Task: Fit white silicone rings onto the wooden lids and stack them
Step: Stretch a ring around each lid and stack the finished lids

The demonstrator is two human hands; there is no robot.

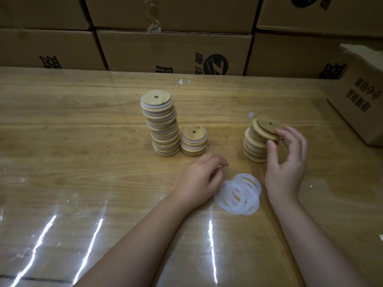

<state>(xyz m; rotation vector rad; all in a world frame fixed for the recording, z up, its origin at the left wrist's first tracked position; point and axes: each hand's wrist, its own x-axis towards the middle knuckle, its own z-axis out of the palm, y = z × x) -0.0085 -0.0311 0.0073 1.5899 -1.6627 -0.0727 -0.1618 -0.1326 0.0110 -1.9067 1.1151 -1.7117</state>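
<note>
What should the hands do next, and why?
Probably the left hand should pinch one ring from the white ring pile beside it: the right hand already grips the tilted top lid of the bare stack, and that lid shows no ring.

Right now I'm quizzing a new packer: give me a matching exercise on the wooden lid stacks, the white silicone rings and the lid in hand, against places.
1. tall stack of ringed wooden lids
2. short stack of ringed wooden lids
3. pile of white silicone rings
4. tilted wooden lid

a. pinched by the right hand
b. nearest the person
c. leftmost stack
d. just right of the tallest stack

Pairs: 1-c, 2-d, 3-b, 4-a
</note>
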